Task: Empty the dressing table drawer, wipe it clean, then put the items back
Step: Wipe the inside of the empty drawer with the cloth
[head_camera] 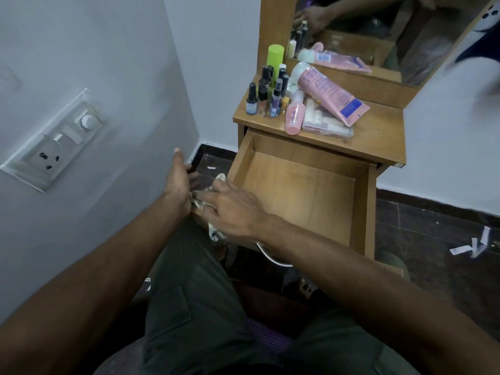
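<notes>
The wooden drawer (297, 190) of the dressing table stands pulled out with nothing inside it. At its near left corner my right hand (232, 209) lies flat on a crumpled pale cloth (216, 231), pressing it against the drawer's rim. My left hand (178, 182) is just left of that corner, fingers straight, thumb up, touching the cloth's edge. On the tabletop (378, 133) stand several small nail polish bottles (263, 97), a green can (275, 59), a pink bottle (293, 117), a pink tube (332, 96) and a clear packet (324, 123).
A mirror (378, 31) rises behind the tabletop. The wall on the left carries a switch and socket panel (54, 142). Scraps of paper (470, 244) lie on the dark floor at right. A metal drawer handle (273, 255) shows under my right forearm. My knees are below.
</notes>
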